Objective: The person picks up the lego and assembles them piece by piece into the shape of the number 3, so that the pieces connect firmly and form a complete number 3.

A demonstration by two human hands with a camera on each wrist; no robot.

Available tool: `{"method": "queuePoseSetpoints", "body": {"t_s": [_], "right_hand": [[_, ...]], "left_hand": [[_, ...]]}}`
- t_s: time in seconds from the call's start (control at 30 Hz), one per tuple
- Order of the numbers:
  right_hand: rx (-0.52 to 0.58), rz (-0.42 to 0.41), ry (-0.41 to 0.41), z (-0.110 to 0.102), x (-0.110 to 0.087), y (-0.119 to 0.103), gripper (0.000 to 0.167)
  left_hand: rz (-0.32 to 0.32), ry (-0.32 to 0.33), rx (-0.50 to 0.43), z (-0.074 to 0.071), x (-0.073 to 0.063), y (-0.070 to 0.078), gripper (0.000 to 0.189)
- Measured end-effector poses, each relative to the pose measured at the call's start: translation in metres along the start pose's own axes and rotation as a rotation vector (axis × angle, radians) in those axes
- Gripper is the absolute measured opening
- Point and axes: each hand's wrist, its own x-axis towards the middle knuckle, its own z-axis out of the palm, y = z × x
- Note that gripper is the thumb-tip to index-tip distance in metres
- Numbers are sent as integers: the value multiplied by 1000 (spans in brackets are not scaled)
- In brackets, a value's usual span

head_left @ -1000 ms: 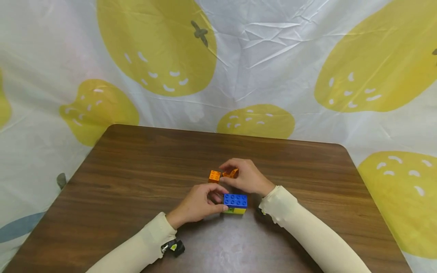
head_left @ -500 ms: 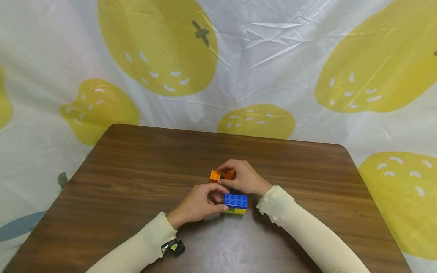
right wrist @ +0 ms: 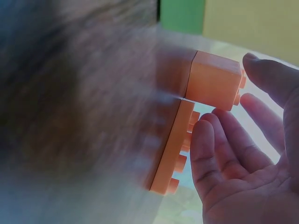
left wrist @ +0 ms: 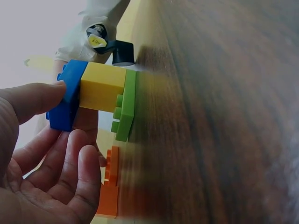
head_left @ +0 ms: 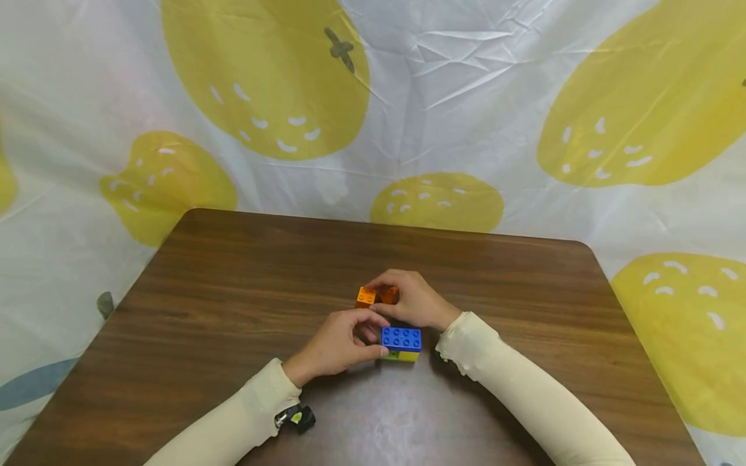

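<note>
My left hand [head_left: 338, 343] holds a blue building brick [head_left: 401, 338], thumb on one side and fingers on the other. Below the blue brick is a yellow brick [left wrist: 103, 86], which sits on a thin green brick [left wrist: 127, 105] with some studs bare. At the far side of this stack, my right hand [head_left: 414, 299] spans a small orange brick [right wrist: 212, 79] with thumb and forefinger close to its studded top. Whether they touch it I cannot tell. A flat orange brick [right wrist: 173, 147] lies beside it, under the right hand's other fingers, partly hidden in the head view.
The bricks stand on a brown wood-grain table [head_left: 262, 272]. Behind it hangs a white cloth [head_left: 402, 116] with large yellow fruit prints. A small black wrist camera [head_left: 303, 419] sits at the left cuff.
My right hand has shifted slightly left, its thumb and forefinger coming over the small orange brick. The left hand and the blue-topped stack keep their place.
</note>
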Motion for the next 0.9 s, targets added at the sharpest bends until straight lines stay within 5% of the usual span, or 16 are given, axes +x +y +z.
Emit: {"method": "queuePoseSetpoints", "body": {"t_s": [0.57,0.9], "right_hand": [[-2,-50,-21,4,4,-1,37],[6,-35,-10,6,5,2,23]], "left_hand": [[-8,2,7,-3,-2,-3,37],[-8,0,0,-3,-2,-4,37]]}}
